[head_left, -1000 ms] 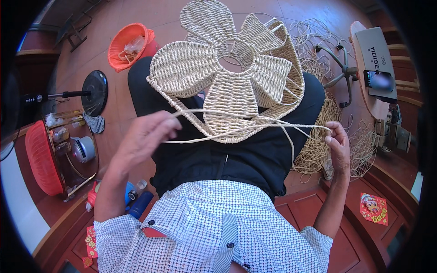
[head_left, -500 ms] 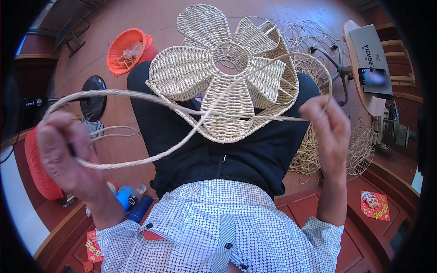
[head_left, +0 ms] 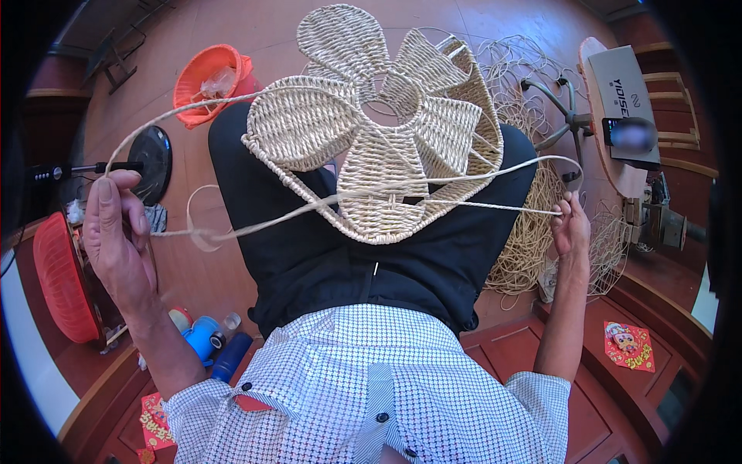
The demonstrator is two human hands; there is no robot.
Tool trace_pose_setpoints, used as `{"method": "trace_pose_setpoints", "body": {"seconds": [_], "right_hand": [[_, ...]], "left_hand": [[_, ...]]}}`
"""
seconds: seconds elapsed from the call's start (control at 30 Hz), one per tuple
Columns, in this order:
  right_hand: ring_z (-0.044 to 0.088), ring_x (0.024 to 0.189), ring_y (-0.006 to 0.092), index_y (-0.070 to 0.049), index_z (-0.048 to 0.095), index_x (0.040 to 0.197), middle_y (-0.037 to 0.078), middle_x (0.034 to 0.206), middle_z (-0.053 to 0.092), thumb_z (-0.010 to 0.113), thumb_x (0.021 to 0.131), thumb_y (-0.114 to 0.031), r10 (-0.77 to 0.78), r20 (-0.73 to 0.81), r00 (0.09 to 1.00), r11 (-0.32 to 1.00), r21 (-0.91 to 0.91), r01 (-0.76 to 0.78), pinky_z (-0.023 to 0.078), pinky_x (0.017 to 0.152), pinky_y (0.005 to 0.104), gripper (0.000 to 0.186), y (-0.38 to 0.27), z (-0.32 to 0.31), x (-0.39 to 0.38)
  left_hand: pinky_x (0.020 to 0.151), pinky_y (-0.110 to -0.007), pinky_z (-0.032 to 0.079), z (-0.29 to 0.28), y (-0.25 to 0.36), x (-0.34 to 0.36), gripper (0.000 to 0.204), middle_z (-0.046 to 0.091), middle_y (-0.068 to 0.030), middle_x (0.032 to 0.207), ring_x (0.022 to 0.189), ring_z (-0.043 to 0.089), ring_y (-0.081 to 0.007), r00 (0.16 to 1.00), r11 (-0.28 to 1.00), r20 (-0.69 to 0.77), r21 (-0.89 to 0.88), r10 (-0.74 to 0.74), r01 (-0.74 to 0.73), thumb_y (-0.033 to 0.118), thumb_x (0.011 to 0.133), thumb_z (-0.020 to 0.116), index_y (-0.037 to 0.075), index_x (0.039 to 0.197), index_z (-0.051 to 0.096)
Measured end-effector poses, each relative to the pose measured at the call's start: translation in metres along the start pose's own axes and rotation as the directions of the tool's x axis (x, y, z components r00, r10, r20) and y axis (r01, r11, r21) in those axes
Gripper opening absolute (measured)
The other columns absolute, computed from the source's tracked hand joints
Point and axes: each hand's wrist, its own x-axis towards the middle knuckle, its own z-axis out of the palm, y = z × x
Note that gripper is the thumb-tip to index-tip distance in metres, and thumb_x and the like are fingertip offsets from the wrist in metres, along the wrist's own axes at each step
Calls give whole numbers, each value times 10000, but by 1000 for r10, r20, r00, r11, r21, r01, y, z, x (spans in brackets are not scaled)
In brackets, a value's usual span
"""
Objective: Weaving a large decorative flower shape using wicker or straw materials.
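Straw-coloured, flower-shaped basketwork with an open centre (head_left: 384, 172) rests across our black trousers (head_left: 309, 259). Compared with half a second ago, our right hand (head_left: 572, 224), pinching the thin pale cord (head_left: 313, 206), is farther outward, and the loop beside it lies lower and flatter. Slack remains at left; we judge the cord only partly drawn taut. Our left hand (head_left: 118, 240) is half curled; we cannot tell its grip.
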Motion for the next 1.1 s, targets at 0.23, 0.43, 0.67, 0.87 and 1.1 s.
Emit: {"method": "trace_pose_setpoints", "body": {"seconds": [0.23, 0.43, 0.67, 0.87, 1.1], "right_hand": [[512, 682, 66, -159, 584, 1057, -81, 733, 451, 459, 1235, -350, 78, -183, 980, 968, 249, -31, 389, 489, 220, 290, 14, -131, 32], [426, 563, 40, -211, 536, 937, -104, 688, 417, 510, 1218, -284, 59, -429, 902, 971, 236, 49, 295, 426, 220, 291, 6, -195, 22], [415, 526, 34, -195, 565, 1026, -102, 697, 407, 481, 1217, -242, 3, -506, 863, 969, 215, 123, 262, 382, 222, 213, -12, -292, 13], [450, 549, 60, -186, 575, 1070, -74, 726, 416, 444, 1207, -192, -78, -589, 804, 958, 177, 223, 311, 398, 210, 189, -24, -333, 2], [641, 834, 108, -153, 777, 1182, 28, 940, 691, 526, 1189, -437, -822, -25, 568, -172, -941, -290, 539, 756, 314, 379, -102, -383, -37]], "left_hand": [[537, -214, 239, -5, -7, 14, 389, 458, 62, 730, 598, 335, -1, 1000, 997, 11, -69, 18, -17, 310, 1234, 508, 9, 1306, 742], [498, -236, 208, -23, -14, 31, 406, 410, 78, 718, 562, 294, -6, 995, 994, -80, -99, -62, 54, 319, 1234, 493, 7, 1422, 671], [470, -223, 225, -46, -17, 48, 446, 394, 64, 724, 545, 280, -4, 991, 978, -117, -205, -66, 41, 316, 1245, 466, -35, 1485, 601], [469, -225, 233, -47, -6, 45, 432, 398, 65, 718, 548, 278, 9, 989, 974, -134, -223, -66, 34, 293, 1251, 447, -45, 1469, 606], [469, -225, 250, 20, -16, 5, 454, 464, 68, 702, 525, 326, -6, 970, 875, 236, -481, 58, 65, 349, 1235, 457, -33, 1395, 641]]}}
